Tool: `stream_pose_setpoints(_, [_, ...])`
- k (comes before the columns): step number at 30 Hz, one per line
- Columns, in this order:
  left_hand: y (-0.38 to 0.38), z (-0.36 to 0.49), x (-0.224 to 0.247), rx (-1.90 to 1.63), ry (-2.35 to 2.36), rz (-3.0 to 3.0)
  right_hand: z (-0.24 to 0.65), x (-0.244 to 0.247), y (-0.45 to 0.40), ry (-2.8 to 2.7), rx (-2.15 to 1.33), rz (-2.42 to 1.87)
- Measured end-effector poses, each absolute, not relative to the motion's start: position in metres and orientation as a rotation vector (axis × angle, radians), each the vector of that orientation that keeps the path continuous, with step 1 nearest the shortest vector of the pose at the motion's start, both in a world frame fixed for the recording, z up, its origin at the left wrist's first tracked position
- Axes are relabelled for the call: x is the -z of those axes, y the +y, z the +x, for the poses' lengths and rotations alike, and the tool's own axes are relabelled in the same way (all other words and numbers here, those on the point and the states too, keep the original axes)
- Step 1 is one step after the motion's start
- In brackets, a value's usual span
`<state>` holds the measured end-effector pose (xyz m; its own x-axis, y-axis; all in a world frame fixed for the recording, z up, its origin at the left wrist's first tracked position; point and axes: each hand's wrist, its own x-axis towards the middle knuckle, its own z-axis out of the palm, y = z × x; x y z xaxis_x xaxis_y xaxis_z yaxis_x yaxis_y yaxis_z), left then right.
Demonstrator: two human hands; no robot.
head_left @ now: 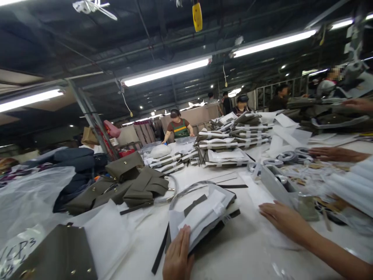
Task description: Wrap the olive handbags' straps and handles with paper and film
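Counting: left hand (177, 251) 1, right hand (279, 219) 1, showing | other people's hands (338, 153) 2 showing | front bundle (204, 217) 1 lying | white rolls (288, 158) at least 3 sitting | green apron (180, 130) 1 showing | stacked bundles (218, 143) overlapping, exact count not resolving

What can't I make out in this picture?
In the head view:
Underside of the bundle: hidden by its upper layers.
Left hand's forearm: cut off by the bottom edge.
Surface beneath the right hand: hidden by its palm.
Full writing: cut off by the left edge.
Small tan pieces: too small and blurred to identify.
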<state>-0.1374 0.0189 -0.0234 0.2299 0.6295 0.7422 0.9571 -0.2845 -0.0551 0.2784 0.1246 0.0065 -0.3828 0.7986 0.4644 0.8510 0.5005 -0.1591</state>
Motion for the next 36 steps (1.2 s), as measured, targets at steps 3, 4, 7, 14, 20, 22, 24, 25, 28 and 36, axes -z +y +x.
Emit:
stream_pose_setpoints(3, [0.017,-0.136,0.021,0.828,-1.479,-1.986,0.258,-0.021,0.101,-2.244,0.163,-1.28])
stream_pose_setpoints(4, [0.016,-0.135,0.019,0.824,-1.491,-1.984,0.249,-0.024,0.087,-2.248,0.135,-1.25])
stream_pose_setpoints(7, [0.01,-0.133,0.013,0.825,-1.512,-2.005,0.22,-0.03,0.036,-2.309,-0.073,-1.182])
stream_pose_setpoints(14, [0.01,-0.134,0.01,0.844,-1.581,-2.054,0.193,-0.028,-0.004,-2.351,-0.401,-1.229])
stream_pose_setpoints(20, [0.009,-0.136,0.009,0.929,-1.605,-1.986,0.167,0.007,0.031,-2.368,-0.242,-1.509])
stream_pose_setpoints(22, [0.011,-0.137,0.007,0.962,-1.614,-1.973,0.143,0.011,0.036,-2.487,-0.338,-1.306])
stream_pose_setpoints(24, [0.014,-0.137,0.001,0.985,-1.613,-1.963,0.117,0.009,0.044,-2.571,-0.387,-1.047])
stream_pose_setpoints(25, [0.015,-0.136,-0.003,0.995,-1.603,-1.962,0.106,0.007,0.051,-2.599,-0.394,-0.94])
stream_pose_setpoints(28, [0.02,-0.129,-0.02,1.005,-1.525,-1.994,0.084,0.002,0.07,-2.635,-0.352,-0.737])
stream_pose_setpoints(36, [0.001,-0.091,-0.015,0.915,-1.305,-2.176,0.126,-0.026,0.02,-2.322,-0.153,-0.311])
